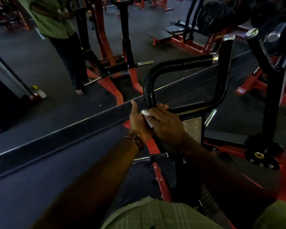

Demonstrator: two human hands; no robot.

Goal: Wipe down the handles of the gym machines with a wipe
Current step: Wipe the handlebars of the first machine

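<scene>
Near the middle of the frame a white wipe [146,117] sits between the two hands, pressed against the bottom end of a black curved handle [149,90] where that bar meets the machine's frame. The right hand [165,123] lies over the wipe from the right, its fingers curled round the foot of the handle with the wipe pinched under them; only a small white corner and a strip along the hand's left edge show. The left hand [137,121] is just beside it on the left, touching the wipe's edge — thumb raised and straight, pointing up the frame, while the rest of its fingers are hidden behind the wipe and the other hand, so I cannot tell how far they are bent or whether they grip anything. A brown watch strap [136,140] circles the left wrist. The handle rises from the hands, bends right and ends in a silver cap [214,57] in the upper right of the frame; a second upright bar [226,66] stands just beyond it. A white label [192,129] is fixed to the frame right of the hands. At the left edge a spray bottle [40,91] stands on the dark floor [56,113] — well apart from the hands.
</scene>
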